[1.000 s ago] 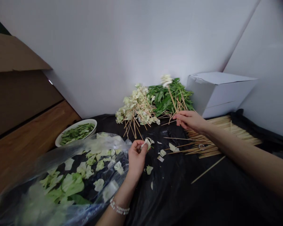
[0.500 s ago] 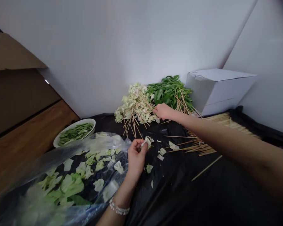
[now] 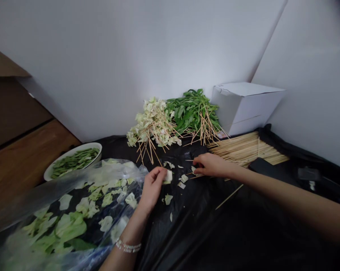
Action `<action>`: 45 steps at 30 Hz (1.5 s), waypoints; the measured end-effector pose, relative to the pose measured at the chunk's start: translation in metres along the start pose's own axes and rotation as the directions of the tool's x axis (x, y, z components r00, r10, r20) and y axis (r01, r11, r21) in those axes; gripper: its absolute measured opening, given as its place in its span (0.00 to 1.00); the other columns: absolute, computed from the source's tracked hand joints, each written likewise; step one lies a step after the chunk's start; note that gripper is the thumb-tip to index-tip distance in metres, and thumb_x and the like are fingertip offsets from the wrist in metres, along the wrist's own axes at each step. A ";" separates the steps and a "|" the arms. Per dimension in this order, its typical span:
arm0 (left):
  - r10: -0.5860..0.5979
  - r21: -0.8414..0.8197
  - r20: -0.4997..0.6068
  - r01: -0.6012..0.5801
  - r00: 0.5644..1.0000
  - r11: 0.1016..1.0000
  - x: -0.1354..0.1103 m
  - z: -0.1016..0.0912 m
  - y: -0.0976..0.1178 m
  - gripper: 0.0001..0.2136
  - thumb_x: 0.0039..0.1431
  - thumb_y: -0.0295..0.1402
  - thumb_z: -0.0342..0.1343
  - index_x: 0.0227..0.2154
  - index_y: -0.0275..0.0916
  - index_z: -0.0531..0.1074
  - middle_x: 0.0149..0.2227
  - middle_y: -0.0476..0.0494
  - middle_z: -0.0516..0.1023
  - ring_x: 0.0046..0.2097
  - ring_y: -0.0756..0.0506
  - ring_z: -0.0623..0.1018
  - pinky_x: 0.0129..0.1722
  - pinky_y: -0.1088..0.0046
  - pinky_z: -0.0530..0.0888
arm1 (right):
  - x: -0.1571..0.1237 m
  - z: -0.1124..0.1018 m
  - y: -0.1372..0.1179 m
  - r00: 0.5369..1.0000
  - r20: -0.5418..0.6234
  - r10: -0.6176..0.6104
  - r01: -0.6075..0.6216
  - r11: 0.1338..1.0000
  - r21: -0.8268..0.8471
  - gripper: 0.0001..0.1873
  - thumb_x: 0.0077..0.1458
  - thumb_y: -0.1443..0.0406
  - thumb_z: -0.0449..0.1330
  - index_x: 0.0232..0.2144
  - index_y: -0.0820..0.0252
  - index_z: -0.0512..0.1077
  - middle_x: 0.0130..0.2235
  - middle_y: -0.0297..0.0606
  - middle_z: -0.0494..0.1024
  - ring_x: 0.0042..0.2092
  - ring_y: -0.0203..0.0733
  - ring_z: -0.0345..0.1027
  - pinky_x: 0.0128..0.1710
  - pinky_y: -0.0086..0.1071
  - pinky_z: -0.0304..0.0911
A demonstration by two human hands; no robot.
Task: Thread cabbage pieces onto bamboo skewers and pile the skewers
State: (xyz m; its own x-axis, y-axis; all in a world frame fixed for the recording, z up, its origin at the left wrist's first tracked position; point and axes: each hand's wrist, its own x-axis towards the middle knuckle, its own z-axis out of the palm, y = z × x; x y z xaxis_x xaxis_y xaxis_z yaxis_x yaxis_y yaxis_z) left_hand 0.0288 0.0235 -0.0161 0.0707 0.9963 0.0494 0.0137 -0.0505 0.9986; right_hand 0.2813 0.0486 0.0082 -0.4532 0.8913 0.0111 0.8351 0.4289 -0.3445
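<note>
Between the thumb and fingers of my left hand (image 3: 152, 187) is a pale piece of cabbage leaf (image 3: 167, 176). To its right, my right hand (image 3: 211, 165) is closed on a thin bamboo skewer (image 3: 189, 160), whose end pokes out leftward past the fingertips. Loose cabbage scraps (image 3: 183, 178) lie on the black plastic sheet (image 3: 187, 233) between and below the hands. Behind my right hand spreads a pile of bare bamboo skewers (image 3: 238, 147). Skewered cabbage (image 3: 153, 124) is heaped against the wall, beside skewered leafy greens (image 3: 189, 109).
A clear plastic bag (image 3: 102, 177) with cabbage leaves lies at the left. Behind it stands a white bowl (image 3: 49, 174) of cut green vegetables. A white box (image 3: 229, 109) is by the wall, and a dark flat object (image 3: 264, 169) rests near my right forearm. One skewer (image 3: 229, 197) lies apart.
My right hand has come back from the skewered cabbage heap toward me and now grips a skewer. My left hand still pinches cabbage. The view has turned slightly right.
</note>
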 end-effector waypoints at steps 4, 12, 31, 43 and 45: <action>-0.020 0.061 0.181 0.009 0.983 0.998 -0.004 0.003 0.007 0.23 0.54 0.54 0.56 0.24 0.38 0.81 0.28 0.38 0.82 0.34 0.40 0.79 0.39 0.66 0.74 | 0.007 0.012 -0.014 0.998 -0.016 -0.063 0.064 0.995 0.072 0.10 0.51 0.72 0.59 0.35 0.59 0.77 0.37 0.39 0.80 0.39 0.41 0.73 0.37 0.29 0.60; 0.039 -0.053 -0.204 -0.051 0.978 0.997 0.005 -0.010 0.000 0.23 0.56 0.53 0.55 0.35 0.35 0.78 0.32 0.38 0.82 0.36 0.43 0.81 0.37 0.68 0.75 | 0.007 0.025 -0.048 0.978 -0.029 -0.208 0.210 0.956 0.206 0.11 0.57 0.73 0.55 0.34 0.62 0.78 0.37 0.43 0.79 0.40 0.41 0.72 0.43 0.32 0.62; 0.162 -0.028 -0.339 -0.182 0.927 0.983 0.008 -0.015 0.004 0.11 0.56 0.36 0.58 0.39 0.36 0.73 0.39 0.40 0.80 0.38 0.46 0.79 0.39 0.70 0.74 | 0.019 0.050 -0.079 0.906 -0.277 -0.321 0.338 0.941 0.017 0.13 0.63 0.64 0.53 0.46 0.60 0.73 0.45 0.43 0.76 0.48 0.45 0.65 0.52 0.38 0.57; 0.017 -0.252 -0.107 -0.043 0.994 0.967 -0.016 -0.021 0.085 0.10 0.52 0.32 0.63 0.38 0.38 0.75 0.41 0.44 0.81 0.39 0.50 0.79 0.40 0.75 0.73 | 0.001 0.088 -0.082 0.854 -0.205 -0.478 0.449 0.876 -0.174 0.15 0.64 0.62 0.53 0.50 0.58 0.70 0.52 0.46 0.73 0.53 0.51 0.64 0.48 0.44 0.55; 0.021 -0.180 -0.034 -0.026 0.999 0.983 -0.017 -0.034 0.106 0.11 0.53 0.35 0.62 0.39 0.38 0.75 0.43 0.42 0.81 0.40 0.48 0.80 0.41 0.72 0.74 | 0.000 0.089 -0.081 0.848 -0.217 -0.484 0.453 0.874 -0.179 0.15 0.64 0.62 0.53 0.51 0.58 0.70 0.52 0.45 0.73 0.52 0.51 0.64 0.48 0.44 0.55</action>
State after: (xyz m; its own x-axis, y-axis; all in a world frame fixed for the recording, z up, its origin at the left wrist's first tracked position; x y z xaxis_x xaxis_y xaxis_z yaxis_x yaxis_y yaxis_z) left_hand -0.0050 0.0039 0.0894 0.0366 0.9968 0.0705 -0.1680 -0.0634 0.9838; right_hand 0.1857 0.0009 -0.0478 -0.7209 0.5801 0.3793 0.5799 0.8045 -0.1283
